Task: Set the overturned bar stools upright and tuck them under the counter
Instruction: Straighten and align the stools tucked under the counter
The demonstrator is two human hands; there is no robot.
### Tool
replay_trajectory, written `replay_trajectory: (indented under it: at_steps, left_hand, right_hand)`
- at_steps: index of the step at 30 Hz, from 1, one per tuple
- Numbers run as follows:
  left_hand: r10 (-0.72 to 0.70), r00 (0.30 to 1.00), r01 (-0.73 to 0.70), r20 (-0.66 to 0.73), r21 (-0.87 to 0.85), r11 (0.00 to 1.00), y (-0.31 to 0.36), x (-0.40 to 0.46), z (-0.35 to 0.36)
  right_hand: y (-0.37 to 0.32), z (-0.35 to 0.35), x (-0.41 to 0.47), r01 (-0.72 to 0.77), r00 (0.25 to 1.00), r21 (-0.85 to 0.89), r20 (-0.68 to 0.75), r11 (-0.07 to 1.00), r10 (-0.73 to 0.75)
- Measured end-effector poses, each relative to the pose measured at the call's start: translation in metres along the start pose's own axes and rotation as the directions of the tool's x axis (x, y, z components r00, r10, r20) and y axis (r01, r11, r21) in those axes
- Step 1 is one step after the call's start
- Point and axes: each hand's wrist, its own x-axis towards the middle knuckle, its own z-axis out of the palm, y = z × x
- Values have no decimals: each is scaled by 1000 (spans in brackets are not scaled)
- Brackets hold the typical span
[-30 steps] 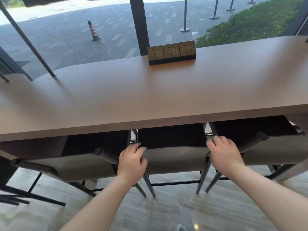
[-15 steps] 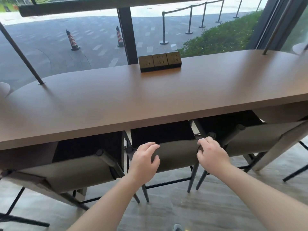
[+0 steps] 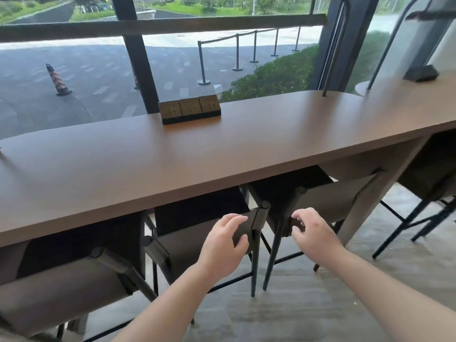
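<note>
A long brown counter (image 3: 172, 156) is seen running across the view in front of a window, and four stools are stood upright beneath its near edge, their seats pushed under the top. The left stool (image 3: 61, 292) is placed at the lower left, its grey backrest nearest the camera. The middle stool (image 3: 187, 240) is set just beside it, and its backrest is overlapped by the left hand (image 3: 223, 245), whose fingers are spread loosely over the top edge near the right post while the thumb is laid against the fabric below; whether the fabric is actually pinched cannot be told. The right hand (image 3: 312, 234) is held just to the right, in front of the near corner of the third stool (image 3: 330, 201); its fingers are loosely curled with gaps between them, and nothing is seen to be held, though contact with the backrest cannot be ruled out. A narrow gap is left between the middle and third stools, where their dark legs nearly meet. A fourth stool (image 3: 431, 174) is partly shown at the far right, past a slanted counter support. On the counter's far side a socket block (image 3: 189, 108) is mounted, and a thin rod (image 3: 333, 53) is fixed into the top further right. Through the glass a striped cone (image 3: 57, 80) and a row of barrier posts (image 3: 202, 61) are shown on paving.
</note>
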Motion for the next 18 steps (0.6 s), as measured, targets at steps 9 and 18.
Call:
replay_trajectory:
  at_steps: [9, 18]
  left_hand:
    - [-317, 948, 264, -26, -492, 830, 60, 78, 87]
    - [-614, 786, 414, -75, -673, 612, 128, 158, 178]
  right_hand:
    - [89, -40, 66, -190, 982, 475, 104, 859, 160]
    - [214, -100, 138, -381, 923, 705, 331, 598, 198]
